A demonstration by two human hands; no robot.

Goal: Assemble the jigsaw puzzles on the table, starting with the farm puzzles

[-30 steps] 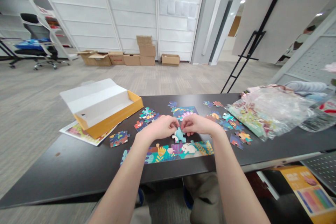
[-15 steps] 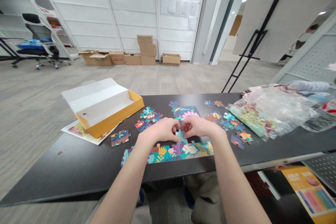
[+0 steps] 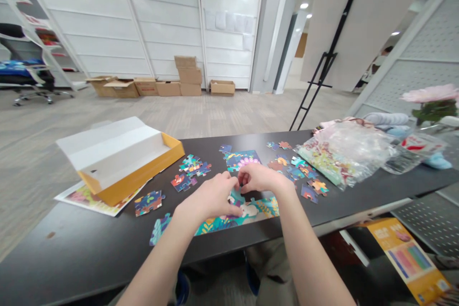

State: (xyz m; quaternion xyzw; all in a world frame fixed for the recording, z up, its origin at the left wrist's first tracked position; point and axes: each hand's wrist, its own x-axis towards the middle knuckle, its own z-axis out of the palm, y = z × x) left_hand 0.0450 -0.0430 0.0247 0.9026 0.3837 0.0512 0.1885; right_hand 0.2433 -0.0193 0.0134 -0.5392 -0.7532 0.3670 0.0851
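My left hand [image 3: 215, 196] and my right hand [image 3: 261, 179] meet over a teal jigsaw piece [image 3: 236, 194], which lies at the upper edge of a joined puzzle strip [image 3: 222, 224] showing plants and a white rabbit. The left fingers curl at the piece's left side, and that thumb reaches down onto the strip beside the rabbit. Bent right fingertips pinch the piece at its upper right; they hide part of it. Just beyond my hands lies another joined section [image 3: 244, 158] with a pink scalloped pattern.
Loose puzzle pieces lie left [image 3: 193, 165] and right [image 3: 299, 167] of my hands. An open yellow box [image 3: 143, 172] rests on a printed sheet [image 3: 77, 196] at the left. A plastic-wrapped bag [image 3: 347, 153] lies at the right on the black table [image 3: 96, 248].
The teal piece and both hands are closer to the strip, and my left thumb has shifted down onto it. My head view has turned slightly right and up.
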